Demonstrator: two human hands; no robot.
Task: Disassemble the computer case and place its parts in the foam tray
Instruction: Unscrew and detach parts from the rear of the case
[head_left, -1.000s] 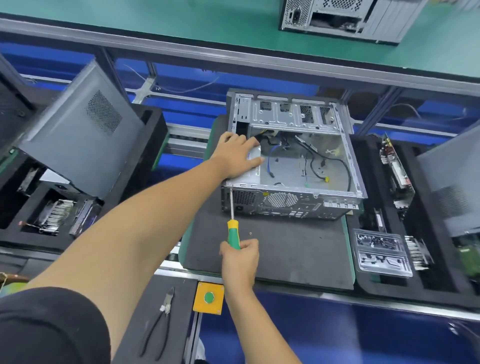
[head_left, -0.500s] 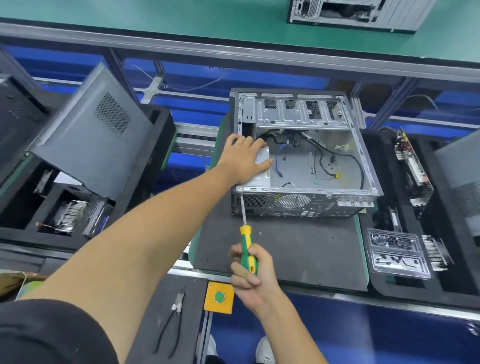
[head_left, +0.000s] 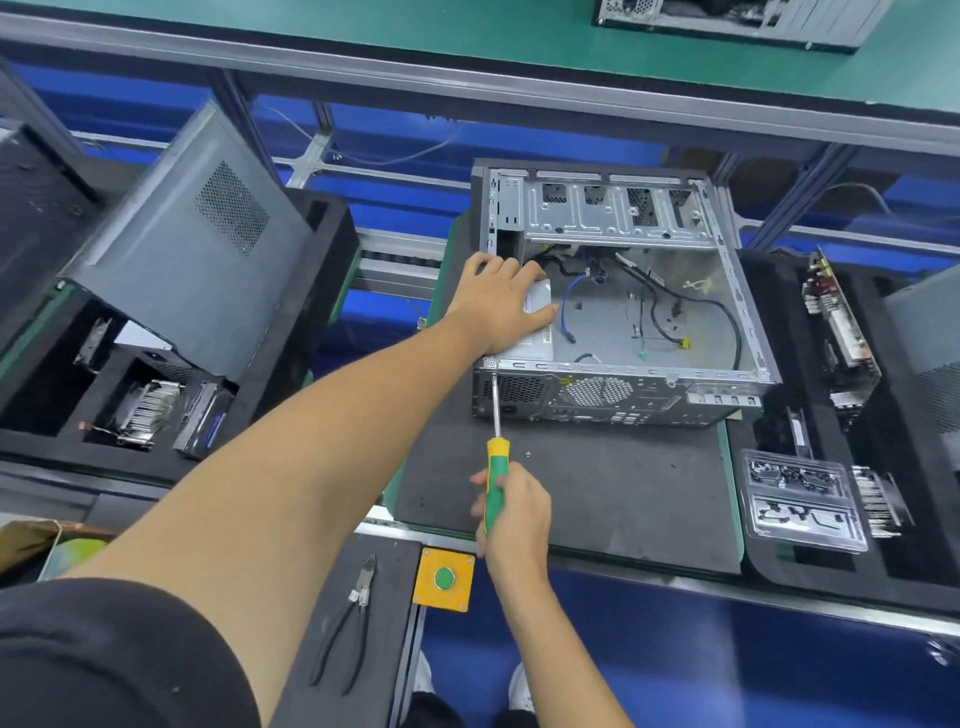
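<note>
An open grey computer case lies on its side on a dark mat, loose cables inside it. My left hand rests flat on the silver power supply in the case's near-left corner, fingers spread over its top. My right hand grips the green-and-yellow handle of a screwdriver. Its shaft points up at the case's rear panel, the tip at the top-left corner of that panel. A small screw lies on the mat beside the handle.
A black foam tray on the right holds circuit boards and a clear parts box. Another foam tray on the left carries a grey side panel and a heatsink. Pliers and a yellow button box sit near the front edge.
The view has shifted slightly. My right hand keeps turning the screwdriver at the same corner of the rear panel. My left hand stays on the power supply.
</note>
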